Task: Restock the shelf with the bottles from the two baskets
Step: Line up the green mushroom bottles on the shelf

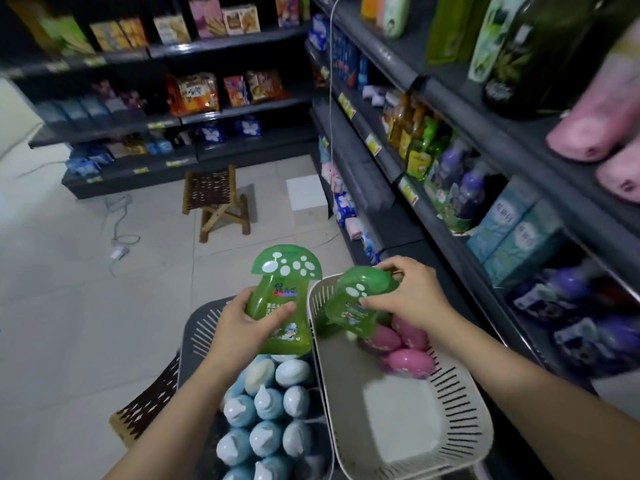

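Observation:
My left hand [244, 329] grips a green mushroom-capped bottle [284, 292] by its body, upright above the grey basket [194, 327]. That basket holds several blue and white bottles [266, 420]. My right hand [408, 299] grips a second green mushroom-capped bottle [356, 299], tilted, over the far end of the white basket [460, 427]. Pink bottles [405, 351] lie in the white basket beneath that hand. The shelf [450, 216] with green and purple bottles runs along the right.
A wooden folding stool [216, 202] stands on the tiled floor ahead, with a cable and plug [119, 237] to its left. A woven stool [152, 403] sits under the grey basket. More shelving with snack boxes lines the back wall [173, 109].

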Available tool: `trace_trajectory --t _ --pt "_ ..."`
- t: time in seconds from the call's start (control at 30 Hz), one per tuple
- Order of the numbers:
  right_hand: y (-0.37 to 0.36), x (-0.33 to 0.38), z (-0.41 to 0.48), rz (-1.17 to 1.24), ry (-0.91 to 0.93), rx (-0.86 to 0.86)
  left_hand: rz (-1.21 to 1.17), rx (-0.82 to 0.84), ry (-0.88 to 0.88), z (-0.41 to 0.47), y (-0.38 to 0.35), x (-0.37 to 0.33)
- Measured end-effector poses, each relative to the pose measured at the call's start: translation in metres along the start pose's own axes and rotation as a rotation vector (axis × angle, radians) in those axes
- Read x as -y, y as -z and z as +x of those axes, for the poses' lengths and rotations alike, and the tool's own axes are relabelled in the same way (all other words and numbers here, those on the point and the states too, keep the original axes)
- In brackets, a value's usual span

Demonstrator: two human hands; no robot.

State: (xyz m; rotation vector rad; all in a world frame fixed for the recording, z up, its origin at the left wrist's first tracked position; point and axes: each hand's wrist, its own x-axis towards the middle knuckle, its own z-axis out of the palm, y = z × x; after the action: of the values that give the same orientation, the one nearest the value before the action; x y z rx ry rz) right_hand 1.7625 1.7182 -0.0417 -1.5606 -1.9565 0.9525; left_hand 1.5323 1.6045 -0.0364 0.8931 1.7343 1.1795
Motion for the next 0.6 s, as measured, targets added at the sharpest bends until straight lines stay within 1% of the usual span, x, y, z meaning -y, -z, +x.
trace_trajectory --t 0.1,0.37,0.47,0.6 --pt "0.021 0.022 -0.024 0.074 -0.031 -0.093 -0.033 0.058 -0.031 -0.007 0.004 -0.013" --pt "0.066 0.094 -0.130 0.125 -0.075 -0.333 -0.059 0.292 -0.161 -0.031 0.030 -0.057" --pt "0.075 0.114 -0.174 0.161 -0.109 -0.481 -0.049 0.382 -0.228 -0.045 0.033 -0.071" --pt "0.093 0.132 -0.239 0.213 -0.163 -0.659 -0.082 0.521 -0.303 -0.074 0.015 -0.091"
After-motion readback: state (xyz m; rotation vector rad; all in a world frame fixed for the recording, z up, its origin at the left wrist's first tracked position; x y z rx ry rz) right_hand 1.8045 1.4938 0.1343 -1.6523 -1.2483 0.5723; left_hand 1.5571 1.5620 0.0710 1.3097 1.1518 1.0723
